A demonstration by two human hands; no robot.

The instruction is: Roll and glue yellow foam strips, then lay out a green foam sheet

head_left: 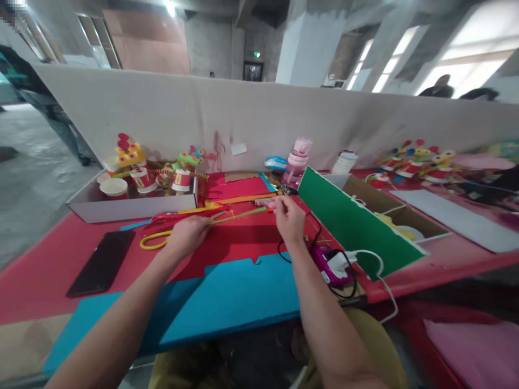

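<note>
Over the red sheet, a thin yellow-green strip [243, 214] runs between my two hands. My left hand [188, 236] is closed around its left end. My right hand [290, 220] pinches the other end between thumb and fingers. A yellow looped handle [155, 241], apparently of scissors, sticks out beside my left hand; the hand hides the rest. A small pinkish item [263, 203] lies by my right fingertips, too blurred to name. Yellow and orange strips [231, 200] lie behind the hands, with small yellow scraps around them.
At left, a white box [133, 209] holds paper cups and colourful figures; a black phone [101, 263] lies nearer me. Blue board [227, 297] covers the front edge. A green-sided box [357, 227], purple power strip [330, 267] with cables, and pink bottle [297, 162] stand at right.
</note>
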